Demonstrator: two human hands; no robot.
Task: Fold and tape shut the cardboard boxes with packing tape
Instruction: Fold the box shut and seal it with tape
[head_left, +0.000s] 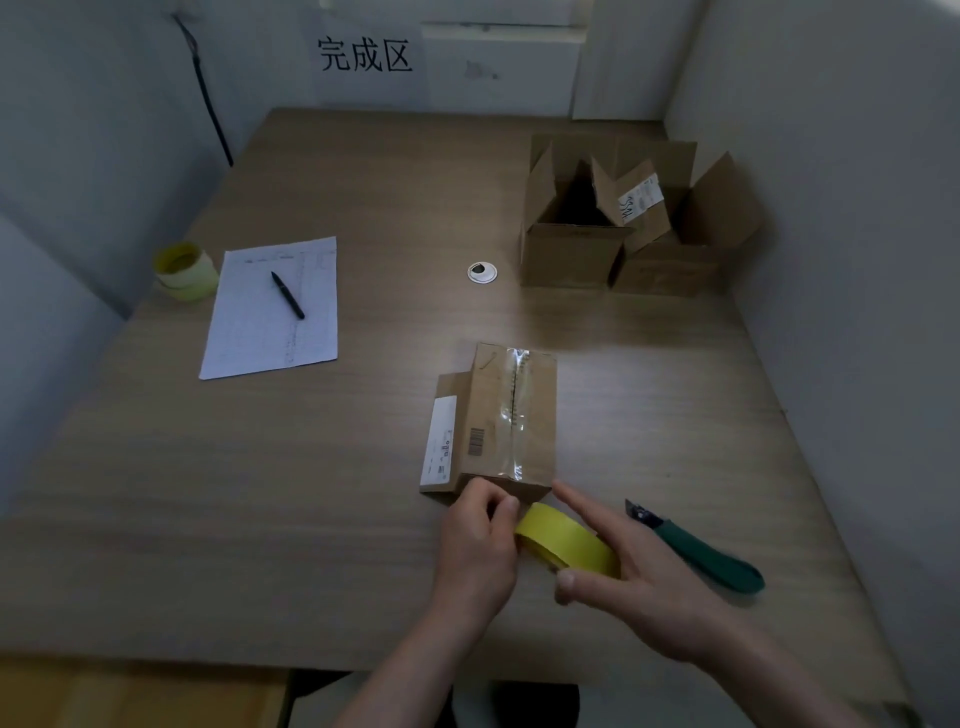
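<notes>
A small cardboard box (511, 415) stands on the table before me, its top seam covered by a strip of clear tape and one side flap lying open at its left. Just below the box is a yellow roll of packing tape (569, 543). My right hand (639, 587) holds the roll, thumb under it and index finger stretched along its top toward the box. My left hand (480, 545) pinches the roll's left edge with curled fingers, right at the near face of the box.
A green-handled utility knife (701, 551) lies right of my hands. Two open cardboard boxes (623, 223) stand at the back right. A paper sheet (272, 312) with a black pen (287, 295) and another yellow tape roll (184, 270) lie at the left. A cable grommet (482, 272) sits mid-table.
</notes>
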